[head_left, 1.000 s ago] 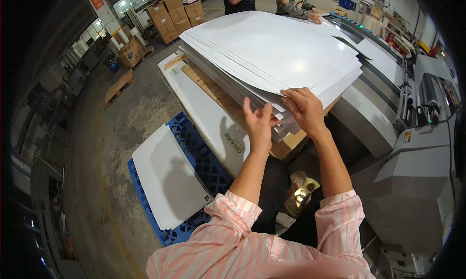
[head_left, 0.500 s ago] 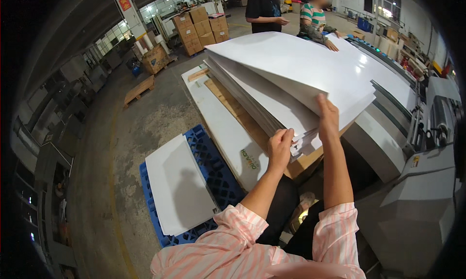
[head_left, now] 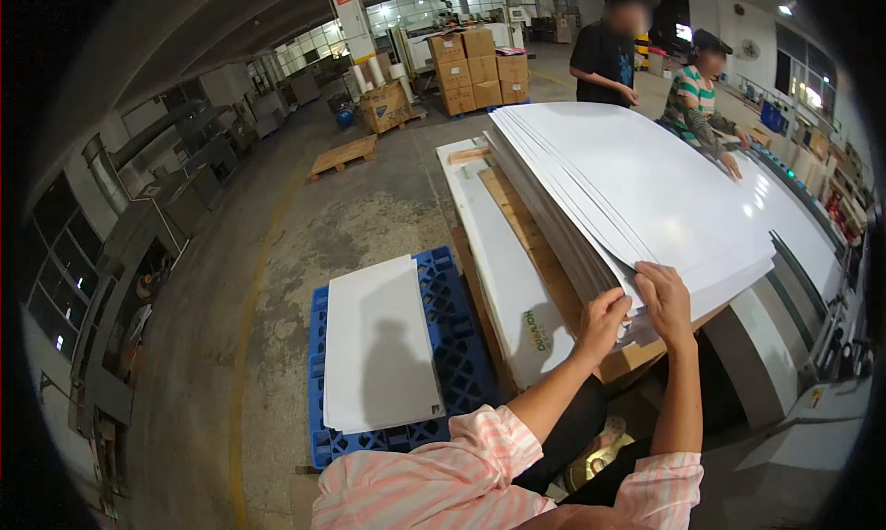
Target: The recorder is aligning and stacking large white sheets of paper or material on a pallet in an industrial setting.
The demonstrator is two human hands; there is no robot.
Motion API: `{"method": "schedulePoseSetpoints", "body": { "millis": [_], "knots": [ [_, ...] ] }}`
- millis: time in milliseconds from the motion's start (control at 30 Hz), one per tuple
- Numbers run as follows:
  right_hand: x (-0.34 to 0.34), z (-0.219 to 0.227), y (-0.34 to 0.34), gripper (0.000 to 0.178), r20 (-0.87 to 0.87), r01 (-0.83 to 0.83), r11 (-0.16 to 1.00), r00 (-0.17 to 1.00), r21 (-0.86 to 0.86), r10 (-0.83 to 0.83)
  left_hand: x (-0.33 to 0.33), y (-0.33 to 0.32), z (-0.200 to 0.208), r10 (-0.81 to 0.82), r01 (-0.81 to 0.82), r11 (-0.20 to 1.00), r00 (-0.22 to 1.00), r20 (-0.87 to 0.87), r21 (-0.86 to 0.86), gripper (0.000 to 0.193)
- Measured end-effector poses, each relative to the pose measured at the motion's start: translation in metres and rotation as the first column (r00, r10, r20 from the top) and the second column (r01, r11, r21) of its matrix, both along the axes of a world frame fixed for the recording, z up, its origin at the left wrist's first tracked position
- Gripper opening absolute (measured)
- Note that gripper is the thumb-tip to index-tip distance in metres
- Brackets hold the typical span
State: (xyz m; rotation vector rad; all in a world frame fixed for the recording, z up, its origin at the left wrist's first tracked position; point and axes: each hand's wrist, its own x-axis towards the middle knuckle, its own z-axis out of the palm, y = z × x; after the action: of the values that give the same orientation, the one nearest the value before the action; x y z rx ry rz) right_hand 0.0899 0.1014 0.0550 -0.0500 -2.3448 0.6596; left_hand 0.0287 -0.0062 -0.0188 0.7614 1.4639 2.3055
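Sheet stack [head_left: 660,189], long axis away, slanting left

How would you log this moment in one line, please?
left hand: at stack near corner | right hand: at same corner | blue pallet: bears smaller pile, left of stack

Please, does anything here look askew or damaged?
The large stack of white sheets, touched by the right hand, looks askew: its upper left edges fan out instead of lining up. The small stack sits toward the left of the blue pallet, not centred. I see no clear damage.
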Motion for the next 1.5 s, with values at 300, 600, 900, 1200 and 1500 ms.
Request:
{"method": "schedulePoseSetpoints", "body": {
  "millis": [300,600,900,1200,1500],
  "knots": [
    [0.006,0.001,0.009,0.034,-0.024,-0.043,0.997,0.999,0.066,0.045,0.007,0.001,0.015,-0.001,-0.002,1.0,0.992,0.127,0.019,0.041],
    [-0.014,0.007,0.004,0.033,-0.17,-0.05,0.506,0.966,-0.861,-0.194,0.002,-0.001,0.006,0.081,-0.097,0.982,0.991,-0.107,-0.159,0.023],
    [-0.005,-0.007,0.008,0.025,-0.061,0.03,0.993,0.997,-0.113,-0.037,0.008,0.0,0.013,0.076,-0.077,0.99,0.997,-0.014,-0.121,0.022],
    [0.007,0.012,-0.004,0.038,-0.115,0.101,0.96,0.991,0.26,-0.073,-0.005,-0.002,0.013,-0.084,0.027,0.979,0.956,0.28,0.204,0.066],
    [0.016,0.002,0.009,0.037,-0.076,0.062,0.93,0.996,0.362,-0.037,-0.009,-0.003,0.017,-0.128,0.079,0.983,0.94,0.315,0.164,0.059]
  ]
}}
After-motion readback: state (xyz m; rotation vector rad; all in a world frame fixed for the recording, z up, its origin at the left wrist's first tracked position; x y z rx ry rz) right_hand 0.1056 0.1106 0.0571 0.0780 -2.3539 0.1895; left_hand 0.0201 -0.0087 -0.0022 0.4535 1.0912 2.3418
